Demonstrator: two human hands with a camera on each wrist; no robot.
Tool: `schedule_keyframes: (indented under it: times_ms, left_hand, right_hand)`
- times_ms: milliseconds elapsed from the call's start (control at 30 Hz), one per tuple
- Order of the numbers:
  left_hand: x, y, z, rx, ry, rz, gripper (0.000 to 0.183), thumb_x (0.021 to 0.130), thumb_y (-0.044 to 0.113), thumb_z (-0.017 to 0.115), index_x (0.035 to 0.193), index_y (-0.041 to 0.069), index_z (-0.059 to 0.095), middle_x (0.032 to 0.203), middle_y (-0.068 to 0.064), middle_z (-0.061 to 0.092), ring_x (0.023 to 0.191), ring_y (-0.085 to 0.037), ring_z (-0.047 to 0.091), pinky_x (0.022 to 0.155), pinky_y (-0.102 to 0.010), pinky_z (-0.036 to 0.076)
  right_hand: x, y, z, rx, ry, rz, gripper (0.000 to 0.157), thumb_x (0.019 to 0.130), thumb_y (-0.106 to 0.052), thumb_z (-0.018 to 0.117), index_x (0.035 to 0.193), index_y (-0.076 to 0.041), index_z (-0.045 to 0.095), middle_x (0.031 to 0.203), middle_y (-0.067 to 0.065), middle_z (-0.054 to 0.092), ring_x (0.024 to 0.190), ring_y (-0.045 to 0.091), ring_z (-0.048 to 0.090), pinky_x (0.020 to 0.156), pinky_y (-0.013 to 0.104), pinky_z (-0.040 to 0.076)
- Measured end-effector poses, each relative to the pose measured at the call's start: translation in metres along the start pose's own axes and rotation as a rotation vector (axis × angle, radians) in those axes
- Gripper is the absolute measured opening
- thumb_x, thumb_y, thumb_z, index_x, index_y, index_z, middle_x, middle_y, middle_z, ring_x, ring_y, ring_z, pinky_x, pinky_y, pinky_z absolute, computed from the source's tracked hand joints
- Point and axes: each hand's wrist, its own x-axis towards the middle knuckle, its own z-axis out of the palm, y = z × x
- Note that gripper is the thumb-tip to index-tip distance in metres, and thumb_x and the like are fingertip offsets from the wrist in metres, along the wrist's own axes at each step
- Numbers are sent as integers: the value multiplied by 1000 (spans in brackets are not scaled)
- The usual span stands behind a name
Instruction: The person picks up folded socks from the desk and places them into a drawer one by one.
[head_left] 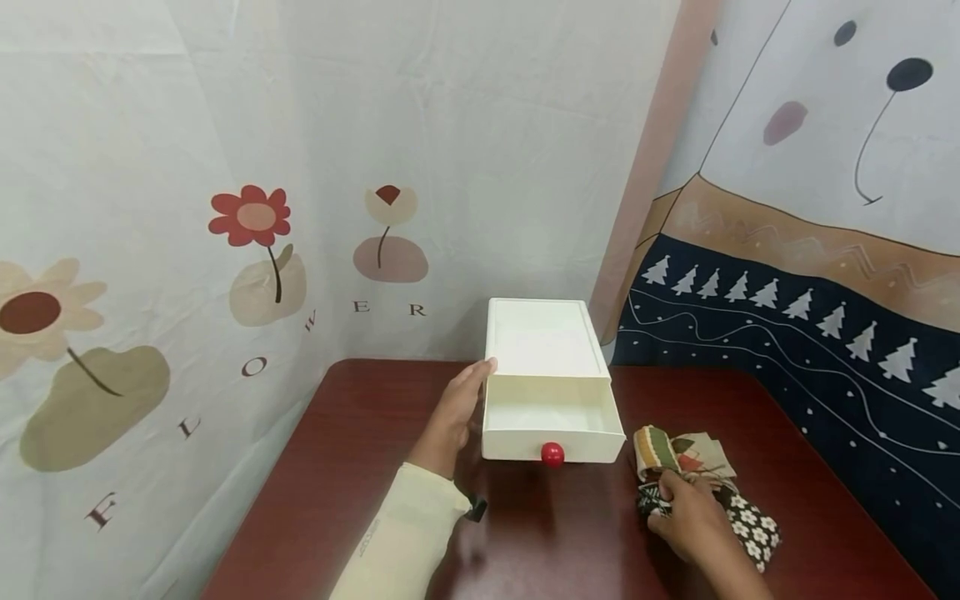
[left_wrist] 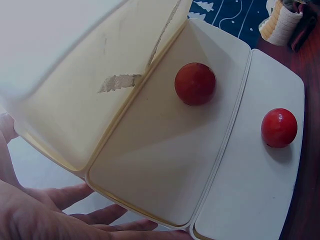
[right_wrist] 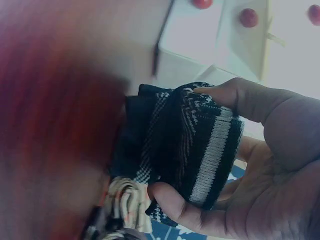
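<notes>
The hands are well apart. The right hand [head_left: 693, 521] pinches a black-and-white knit cloth [right_wrist: 210, 160] between thumb and fingers; it looks light, soft and unbreakable, best held by its thick folded edge. The left hand [head_left: 456, 408] rests, fingers fairly straight, along the near side of a white box [head_left: 547, 333], its drawer [head_left: 513, 446] pulled out. Just beyond the right hand lie a striped roll [head_left: 654, 448] and a beige cloth [head_left: 712, 454]; beside it, a flowered bundle [head_left: 756, 529], on the desk [head_left: 300, 517].
</notes>
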Motion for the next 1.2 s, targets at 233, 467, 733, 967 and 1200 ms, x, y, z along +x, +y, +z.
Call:
schedule_keyframes:
  times_ms: [233, 467, 733, 967, 1200]
  left_hand:
    - [0, 0, 0, -11, -1, 2, 75, 104, 60, 62, 163, 15, 51, 153, -23, 62, 142, -43, 55, 111, -82, 40]
    - [0, -1, 0, -3, 7, -1, 76, 103, 61, 62, 163, 16, 51, 152, -23, 62, 142, -44, 54, 112, -83, 38]
    - [0, -1, 0, -22, 1, 5, 75, 104, 59, 62, 163, 15, 52, 152, -22, 62, 138, -40, 56, 113, -82, 37]
    - [-2, -1, 0, -6, -4, 3, 76, 103, 60, 62, 163, 16, 51, 149, -22, 64, 134, -39, 58, 111, -80, 39]
    - [1, -3, 0, -7, -8, 12, 76, 103, 61, 62, 163, 15, 52, 148, -23, 64, 135, -40, 57, 109, -81, 40]
  right_hand:
    - [-13, -18, -24, 32, 60, -34, 38, 76, -17, 86, 95, -14, 54, 116, 33, 53, 92, 40, 58, 70, 47, 47]
    - [-23, -30, -41, 61, 109, -34, 38, 78, -15, 86, 101, -13, 55, 122, 34, 50, 89, 39, 58, 71, 49, 49]
    - [-31, -41, -68, 117, 185, -75, 33, 81, -11, 82, 103, -13, 59, 140, 33, 48, 108, 47, 62, 79, 53, 55]
    - [-32, -43, -93, 161, 230, -170, 32, 80, -3, 80, 103, -12, 59, 140, 30, 49, 110, 46, 60, 76, 44, 56]
    - [-26, -46, -119, 165, 295, -297, 35, 78, 1, 83, 102, -14, 62, 142, 26, 53, 108, 43, 61, 74, 37, 52]
